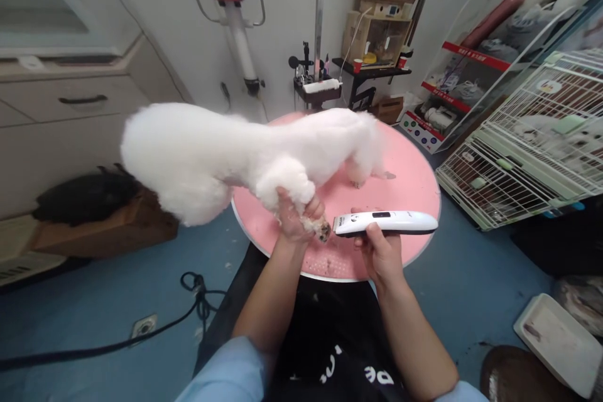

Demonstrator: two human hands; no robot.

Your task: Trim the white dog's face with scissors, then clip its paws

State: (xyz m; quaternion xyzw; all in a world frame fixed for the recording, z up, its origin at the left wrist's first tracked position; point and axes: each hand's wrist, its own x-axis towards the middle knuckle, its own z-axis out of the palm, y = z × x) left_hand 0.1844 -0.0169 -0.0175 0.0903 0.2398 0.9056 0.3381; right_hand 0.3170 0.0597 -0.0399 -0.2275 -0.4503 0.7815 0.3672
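A fluffy white dog stands on a round pink table, its head out over the left edge. My left hand is closed around one of its front legs, with the dark-padded paw poking out to the right. In my right hand lies a white hair clipper, held level. Its blade end points left, just short of the paw; from here I cannot tell whether they touch. Bits of hair lie on the near part of the table.
Wire cages with a white animal inside stand at the right, below a shelf rack. A tool tray sits on a pole behind the table. A black cable crosses the floor at left; a white litter tray lies at lower right.
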